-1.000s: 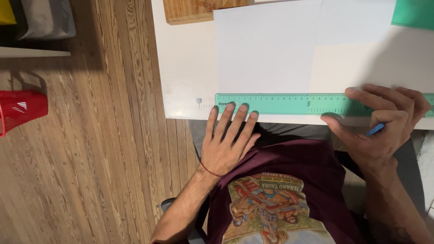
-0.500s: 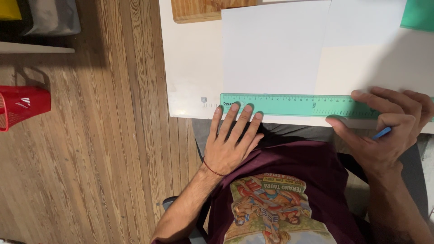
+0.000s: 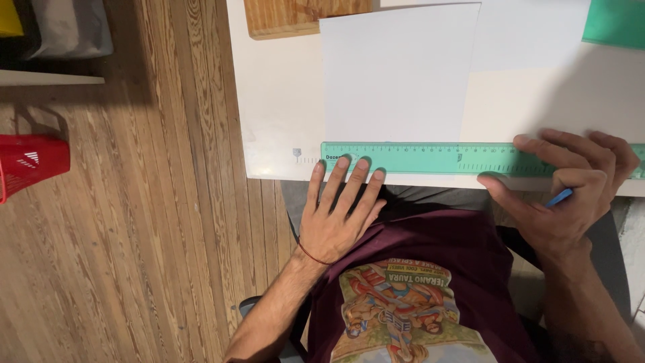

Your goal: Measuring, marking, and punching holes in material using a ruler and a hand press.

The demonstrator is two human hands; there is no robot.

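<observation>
A red basket [image 3: 30, 165] sits on the wooden floor [image 3: 148, 222] at far left. Beside it, a white table [image 3: 275, 101] holds a wooden board [image 3: 302, 15] and a white paper sheet [image 3: 396, 74]. A long green ruler [image 3: 430, 159] lies along the sheet's near edge. The left hand [image 3: 339, 212] rests flat, fingers slightly spread, fingertips on the ruler's left end. The right hand [image 3: 568, 188] presses the ruler's right end, fingers curled around a blue pen [image 3: 559, 197].
</observation>
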